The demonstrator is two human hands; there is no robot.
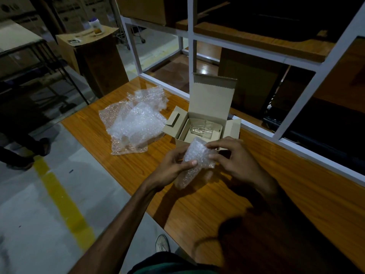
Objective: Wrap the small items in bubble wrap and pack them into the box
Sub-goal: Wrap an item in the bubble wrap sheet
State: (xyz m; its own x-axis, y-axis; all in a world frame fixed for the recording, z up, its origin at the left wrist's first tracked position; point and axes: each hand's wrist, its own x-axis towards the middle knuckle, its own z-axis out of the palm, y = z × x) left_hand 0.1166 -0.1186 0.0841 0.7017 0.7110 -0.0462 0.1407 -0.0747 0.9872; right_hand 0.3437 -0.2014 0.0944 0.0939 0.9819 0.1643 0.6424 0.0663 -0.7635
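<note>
A small item rolled in bubble wrap (195, 161) is held just above the wooden table (296, 194), in front of the box. My left hand (173, 165) grips the bundle from the left, thumb across its front. Fingertips of my right hand (233, 159) pinch its right side. What is inside the wrap is hidden. The small cardboard box (209, 107) stands open behind my hands, lid upright and side flaps spread. A clear glass (201, 130) lies inside it.
A loose pile of bubble wrap sheets (134, 121) lies on the table left of the box. A white metal shelf frame (190, 46) rises behind the table. The table's edge runs diagonally at left, above a grey floor with a yellow line (65, 204). A person's feet (25, 155) stand far left.
</note>
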